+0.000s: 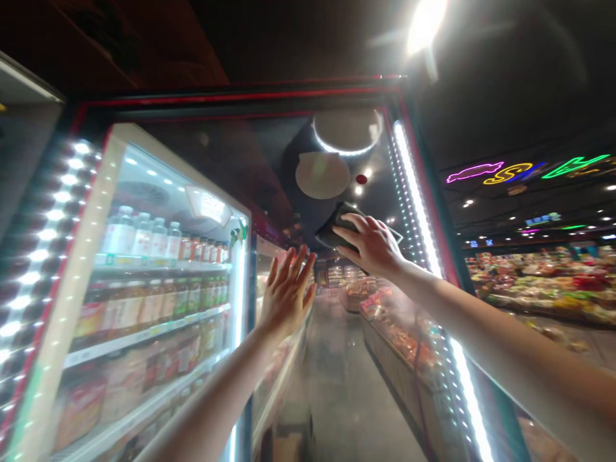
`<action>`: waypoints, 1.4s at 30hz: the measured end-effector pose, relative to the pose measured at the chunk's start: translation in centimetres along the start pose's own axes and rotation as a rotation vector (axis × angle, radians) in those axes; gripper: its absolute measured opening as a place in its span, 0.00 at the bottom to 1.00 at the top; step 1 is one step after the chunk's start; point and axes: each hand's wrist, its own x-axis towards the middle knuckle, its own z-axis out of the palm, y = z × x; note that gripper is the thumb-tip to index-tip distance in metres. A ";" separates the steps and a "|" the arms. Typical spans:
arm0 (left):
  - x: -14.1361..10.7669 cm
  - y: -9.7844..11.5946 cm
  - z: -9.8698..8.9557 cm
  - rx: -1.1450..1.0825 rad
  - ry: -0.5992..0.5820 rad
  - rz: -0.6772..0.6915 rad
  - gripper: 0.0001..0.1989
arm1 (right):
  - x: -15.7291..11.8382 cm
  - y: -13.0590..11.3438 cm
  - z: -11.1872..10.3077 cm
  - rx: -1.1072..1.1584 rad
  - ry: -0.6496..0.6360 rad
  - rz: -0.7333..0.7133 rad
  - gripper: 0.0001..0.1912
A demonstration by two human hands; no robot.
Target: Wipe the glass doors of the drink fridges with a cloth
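Note:
A tall glass door (260, 173) with a dark, red-lined frame stands in front of me in the head view. My right hand (370, 242) holds a dark cloth (332, 224) flat to the upper part of the glass, fingers stretched over it. Lower and to the left, my left hand (285, 292) is raised with its fingers apart and nothing in it. Its palm faces the glass; whether it touches the pane I cannot tell. Part of the cloth is hidden under my right hand.
On the left, lit shelves (144, 333) carry several rows of bottles (154, 237) and packets, seen in or through the glass. A bright light strip (418, 199) runs down the door's right side. Produce displays (553, 282) and neon signs (510, 172) lie beyond, to the right.

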 end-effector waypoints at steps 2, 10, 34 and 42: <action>-0.1 0.1 0.1 -0.005 0.009 -0.005 0.35 | -1.6 1.9 -0.6 -0.024 -0.004 0.012 0.23; -0.5 -0.7 0.1 -0.053 0.007 0.028 0.36 | 6.4 1.1 2.8 -0.047 0.113 0.431 0.32; -8.9 -12.7 -5.2 -0.008 -0.015 -0.057 0.37 | 3.4 -9.1 3.4 0.002 -0.064 -0.010 0.26; -9.2 -14.7 -6.1 0.016 0.032 -0.013 0.37 | 7.7 -0.4 3.0 -0.097 0.159 0.818 0.30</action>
